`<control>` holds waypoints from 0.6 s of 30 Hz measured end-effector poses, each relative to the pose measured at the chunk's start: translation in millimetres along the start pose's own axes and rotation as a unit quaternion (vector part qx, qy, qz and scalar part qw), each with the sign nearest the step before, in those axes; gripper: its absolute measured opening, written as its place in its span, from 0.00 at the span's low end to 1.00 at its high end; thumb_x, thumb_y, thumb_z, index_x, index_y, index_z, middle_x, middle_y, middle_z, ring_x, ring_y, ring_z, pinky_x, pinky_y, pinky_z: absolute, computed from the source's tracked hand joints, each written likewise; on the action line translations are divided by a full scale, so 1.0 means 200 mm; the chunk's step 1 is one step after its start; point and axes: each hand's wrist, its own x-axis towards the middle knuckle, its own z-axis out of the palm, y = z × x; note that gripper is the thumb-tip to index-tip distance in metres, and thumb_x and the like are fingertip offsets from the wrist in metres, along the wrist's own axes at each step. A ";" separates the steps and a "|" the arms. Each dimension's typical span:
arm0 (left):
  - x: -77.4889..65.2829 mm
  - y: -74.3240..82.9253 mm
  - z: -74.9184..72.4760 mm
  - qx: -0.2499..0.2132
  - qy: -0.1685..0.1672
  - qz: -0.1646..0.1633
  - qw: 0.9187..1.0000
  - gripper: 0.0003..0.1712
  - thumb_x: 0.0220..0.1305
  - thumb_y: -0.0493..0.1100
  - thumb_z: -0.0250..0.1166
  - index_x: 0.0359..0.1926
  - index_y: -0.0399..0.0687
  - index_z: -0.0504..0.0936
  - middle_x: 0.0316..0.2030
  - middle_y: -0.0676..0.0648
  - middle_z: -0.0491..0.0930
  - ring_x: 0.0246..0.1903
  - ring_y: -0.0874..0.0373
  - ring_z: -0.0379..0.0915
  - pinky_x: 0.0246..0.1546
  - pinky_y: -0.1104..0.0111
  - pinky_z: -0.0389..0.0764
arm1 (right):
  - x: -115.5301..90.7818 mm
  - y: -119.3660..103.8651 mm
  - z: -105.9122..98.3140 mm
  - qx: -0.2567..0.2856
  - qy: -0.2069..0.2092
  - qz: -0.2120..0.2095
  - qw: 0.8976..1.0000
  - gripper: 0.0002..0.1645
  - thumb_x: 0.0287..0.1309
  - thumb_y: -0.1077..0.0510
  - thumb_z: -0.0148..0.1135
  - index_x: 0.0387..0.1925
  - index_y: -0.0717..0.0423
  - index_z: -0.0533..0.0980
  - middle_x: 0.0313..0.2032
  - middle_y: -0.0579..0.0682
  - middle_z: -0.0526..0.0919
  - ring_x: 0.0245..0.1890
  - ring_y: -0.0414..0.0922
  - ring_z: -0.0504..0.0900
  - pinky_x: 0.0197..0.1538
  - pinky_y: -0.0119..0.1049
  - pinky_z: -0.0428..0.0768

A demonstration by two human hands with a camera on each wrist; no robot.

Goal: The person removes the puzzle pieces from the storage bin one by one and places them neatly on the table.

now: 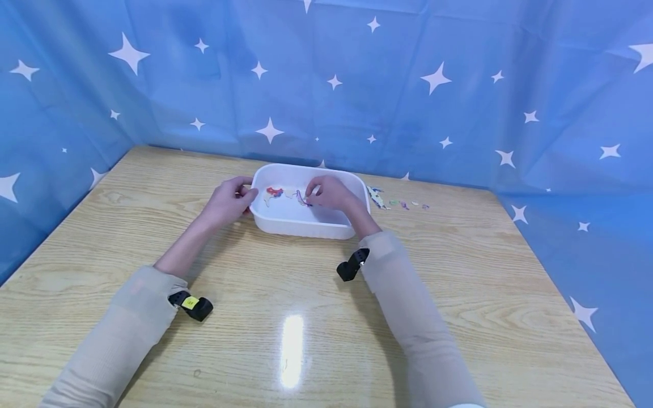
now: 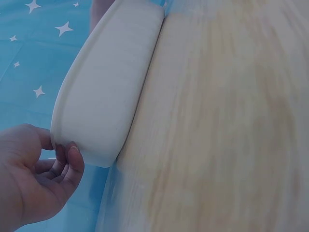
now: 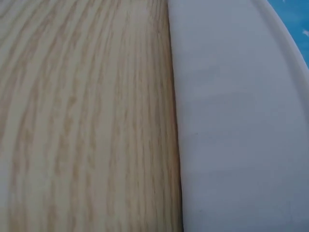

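Left hand (image 1: 229, 198) has thumb and fingers pinching the left end of a white plastic tub (image 1: 301, 228) sitting near the back of the wood-grain table (image 1: 240, 328). Right hand (image 1: 331, 192) is down inside it, fingers curled at a purple-edged piece (image 1: 300, 198); can't tell if they've actually got it. A red-and-blue piece (image 1: 274, 192) lies left of that, also in the tub.

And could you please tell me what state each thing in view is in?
White tub: upright, uncovered, standing on the table.
Left hand: gripping the tub's rim.
Right hand: inside the tub, fingers curled; grip unclear.
Purple piece: in the tub, by the right hand's fingers.
Red-and-blue piece: in the tub, ungripped.
Pale green piece: lying outside the tub.
Backdrop: hanging, creased.
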 end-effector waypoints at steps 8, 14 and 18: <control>0.01 -0.01 0.01 0.000 0.003 0.000 1.000 0.25 0.78 0.41 0.52 0.70 0.32 0.67 0.38 0.37 0.74 0.30 0.53 0.75 0.31 0.66 0.80 | -0.01 0.01 0.00 0.014 0.013 0.006 1.000 0.08 0.64 0.59 0.68 0.39 0.60 0.81 0.40 0.54 0.83 0.40 0.46 0.77 0.47 0.36 0.75; 0.01 -0.01 0.01 0.002 0.005 0.001 1.000 0.25 0.78 0.41 0.53 0.69 0.32 0.68 0.37 0.37 0.74 0.29 0.53 0.75 0.32 0.64 0.81 | -0.02 0.00 0.00 0.042 0.014 0.004 0.999 0.07 0.63 0.60 0.70 0.38 0.59 0.80 0.37 0.53 0.83 0.36 0.46 0.78 0.42 0.34 0.77; 0.02 -0.01 0.01 0.005 0.004 0.002 1.000 0.25 0.78 0.42 0.53 0.69 0.33 0.68 0.37 0.37 0.75 0.30 0.51 0.76 0.30 0.68 0.79 | -0.03 0.00 -0.02 0.064 0.011 -0.001 0.998 0.07 0.63 0.60 0.69 0.39 0.60 0.81 0.35 0.53 0.84 0.33 0.45 0.79 0.37 0.33 0.77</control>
